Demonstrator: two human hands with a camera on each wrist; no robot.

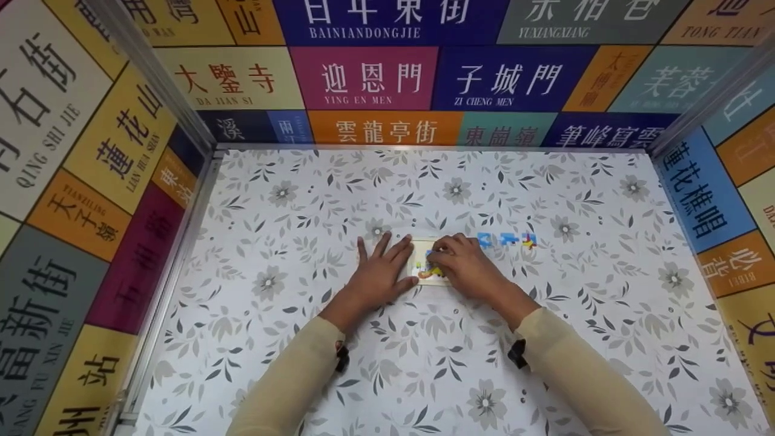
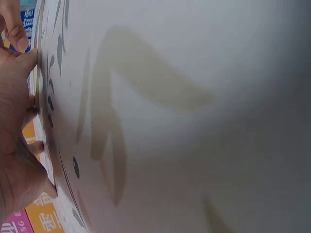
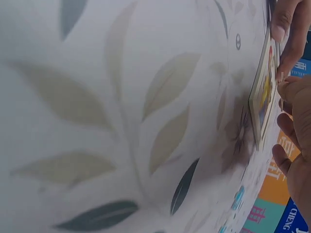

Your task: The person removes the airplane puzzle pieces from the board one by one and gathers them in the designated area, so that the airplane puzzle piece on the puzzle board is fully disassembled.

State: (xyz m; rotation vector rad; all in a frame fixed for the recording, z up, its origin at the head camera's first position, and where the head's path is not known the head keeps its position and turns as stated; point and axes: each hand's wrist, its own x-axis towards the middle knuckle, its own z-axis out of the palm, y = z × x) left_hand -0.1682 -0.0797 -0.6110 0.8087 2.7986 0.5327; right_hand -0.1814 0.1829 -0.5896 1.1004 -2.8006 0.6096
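A small cream puzzle tray (image 1: 419, 249) lies flat on the patterned tabletop, partly filled with yellow, red and blue picture pieces (image 1: 431, 272). My left hand (image 1: 380, 275) spreads its straight fingers at the tray's left side, with thumb and fingertips on its edge. Above the tray's right part, my right hand (image 1: 465, 261) pinches a thin puzzle piece (image 3: 282, 78) between thumb and fingers, seen edge-on in the right wrist view. The right fingers cover part of the picture. In the left wrist view the left hand (image 2: 17, 126) shows at the far left border.
To the right of the tray, beyond the right hand, lie several loose puzzle pieces (image 1: 508, 239), mostly blue, one with red and yellow (image 1: 529, 241). The white tabletop (image 1: 303, 363) has a grey leaf and flower print. Colourful panels (image 1: 369, 79) with lettering wall in its back and sides.
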